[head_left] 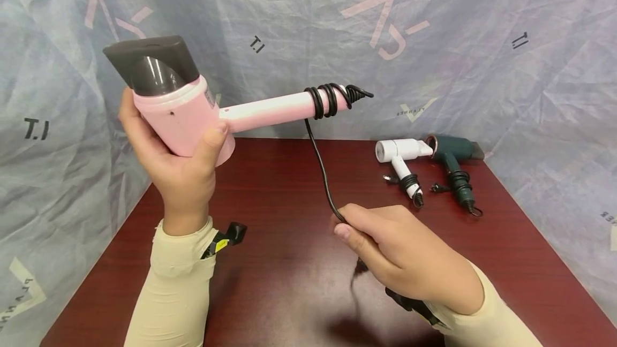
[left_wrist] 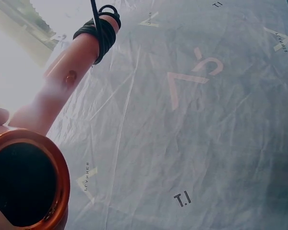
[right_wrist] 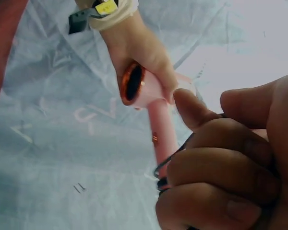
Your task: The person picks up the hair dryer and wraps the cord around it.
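Note:
A pink hair dryer (head_left: 178, 122) with a dark nozzle (head_left: 156, 66) is held up over the table by my left hand (head_left: 183, 181), thumb and fingers around its barrel. Its handle (head_left: 270, 111) points right, with black cord (head_left: 325, 102) wound several times near the end. From those coils a stretch of power cord (head_left: 320, 167) runs down to my right hand (head_left: 405, 250), which pinches it between thumb and curled fingers. The cord's lower end hangs below that hand. In the left wrist view the dryer's round rear (left_wrist: 62, 177) has a copper-coloured rim.
A white hair dryer (head_left: 405, 150) and a dark green hair dryer (head_left: 455, 149) lie at the back right of the dark red table (head_left: 270, 197), cords wound on their handles. Grey printed cloth (head_left: 299, 25) hangs behind and along both sides.

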`<state>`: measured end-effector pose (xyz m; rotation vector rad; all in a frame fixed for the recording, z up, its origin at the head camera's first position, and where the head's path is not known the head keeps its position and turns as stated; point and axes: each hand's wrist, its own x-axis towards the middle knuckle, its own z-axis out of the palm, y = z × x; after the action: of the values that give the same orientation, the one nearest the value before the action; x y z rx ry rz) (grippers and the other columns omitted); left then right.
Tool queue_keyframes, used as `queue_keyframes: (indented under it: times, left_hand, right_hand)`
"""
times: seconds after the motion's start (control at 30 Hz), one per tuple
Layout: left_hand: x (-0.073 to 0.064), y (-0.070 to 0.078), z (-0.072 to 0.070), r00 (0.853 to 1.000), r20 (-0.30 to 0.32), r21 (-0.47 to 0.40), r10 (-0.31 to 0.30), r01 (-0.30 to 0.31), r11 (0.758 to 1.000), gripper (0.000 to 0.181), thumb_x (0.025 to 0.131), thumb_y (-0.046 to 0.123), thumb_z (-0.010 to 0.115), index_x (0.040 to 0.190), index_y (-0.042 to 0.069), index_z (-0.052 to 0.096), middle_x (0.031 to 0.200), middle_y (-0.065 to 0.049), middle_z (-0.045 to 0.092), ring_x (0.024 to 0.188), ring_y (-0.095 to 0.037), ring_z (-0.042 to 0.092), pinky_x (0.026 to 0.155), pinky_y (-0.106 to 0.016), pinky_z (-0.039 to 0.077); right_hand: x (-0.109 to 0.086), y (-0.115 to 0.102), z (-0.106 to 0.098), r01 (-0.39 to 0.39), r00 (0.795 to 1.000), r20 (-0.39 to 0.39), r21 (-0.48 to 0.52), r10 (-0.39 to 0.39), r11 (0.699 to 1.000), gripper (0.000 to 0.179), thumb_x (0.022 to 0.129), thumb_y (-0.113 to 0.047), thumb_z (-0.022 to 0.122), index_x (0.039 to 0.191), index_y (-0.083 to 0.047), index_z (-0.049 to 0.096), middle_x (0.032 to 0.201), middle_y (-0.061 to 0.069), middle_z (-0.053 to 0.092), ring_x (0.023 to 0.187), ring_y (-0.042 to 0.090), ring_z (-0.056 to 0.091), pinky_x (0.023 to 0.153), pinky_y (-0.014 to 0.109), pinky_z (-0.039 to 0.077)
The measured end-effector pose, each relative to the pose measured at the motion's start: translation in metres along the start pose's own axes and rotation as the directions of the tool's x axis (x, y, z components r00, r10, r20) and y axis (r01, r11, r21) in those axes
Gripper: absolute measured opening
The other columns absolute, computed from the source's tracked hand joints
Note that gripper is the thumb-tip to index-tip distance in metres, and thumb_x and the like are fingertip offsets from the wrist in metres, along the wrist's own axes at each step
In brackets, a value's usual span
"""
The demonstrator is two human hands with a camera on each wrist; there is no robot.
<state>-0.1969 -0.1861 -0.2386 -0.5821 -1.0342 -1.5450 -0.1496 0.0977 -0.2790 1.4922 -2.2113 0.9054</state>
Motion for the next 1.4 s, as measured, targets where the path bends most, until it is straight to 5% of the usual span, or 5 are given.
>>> queue_keyframes:
  times: [0.33,0.67,1.0,1.2,1.4]
  left_hand:
    - [-0.009,-0.003,-0.012,0.984,0.135,0.147,-0.116,0.096,0.985,0.089,0.066,0.006,0.087,0.145,0.0,0.046,0.132,-0.02,0.058,0.112,-0.039,0.057,0.097,-0.038,0.05]
    - [-0.018,0.007,-0.012,0.878,0.395,0.367,-0.272,0.121,0.922,0.089,0.069,0.0,0.086,0.149,0.004,0.047,0.127,-0.008,0.063,0.105,-0.024,0.06,0.091,-0.031,0.05]
    - [-0.018,0.015,-0.007,0.792,0.581,0.318,-0.187,-0.01,0.948,0.088,0.067,0.003,0.087,0.143,-0.01,0.043,0.121,-0.022,0.064,0.102,-0.023,0.062,0.09,-0.032,0.051]
    - [-0.019,0.012,-0.01,0.769,0.613,0.304,-0.181,-0.017,0.953,0.09,0.067,0.006,0.086,0.146,-0.006,0.044,0.124,-0.017,0.065,0.107,-0.024,0.062,0.094,-0.034,0.051]
    - [-0.021,0.003,-0.017,0.777,0.609,0.268,-0.161,-0.01,0.963,0.093,0.064,0.009,0.088,0.146,-0.004,0.046,0.123,-0.011,0.068,0.106,-0.026,0.063,0.094,-0.035,0.051]
  right_hand:
    - [0.001,-0.001,-0.022,0.201,0.913,-0.333,-0.134,-0.235,0.97,0.024,0.107,-0.015,0.054,0.092,-0.004,0.068,0.077,-0.005,0.059,0.062,-0.002,0.045,0.057,0.011,0.037]
    - [-0.002,0.014,-0.028,0.122,0.783,-0.59,-0.163,-0.196,0.979,0.028,0.103,-0.017,0.064,0.089,0.005,0.075,0.076,0.004,0.069,0.068,0.006,0.056,0.069,0.015,0.044]
    - [0.004,0.019,-0.033,0.04,0.752,-0.641,-0.187,-0.153,0.981,0.033,0.102,-0.025,0.067,0.088,0.004,0.075,0.068,0.002,0.056,0.062,0.003,0.041,0.062,0.015,0.03]
    - [0.008,0.02,-0.033,-0.028,0.75,-0.654,-0.184,-0.101,0.982,0.039,0.102,-0.032,0.065,0.087,0.003,0.074,0.066,0.002,0.052,0.062,0.002,0.037,0.063,0.013,0.028]
    - [0.01,0.022,-0.035,-0.08,0.75,-0.66,-0.158,-0.045,0.984,0.039,0.103,-0.032,0.065,0.087,0.003,0.073,0.066,0.002,0.052,0.06,0.0,0.037,0.062,0.012,0.03]
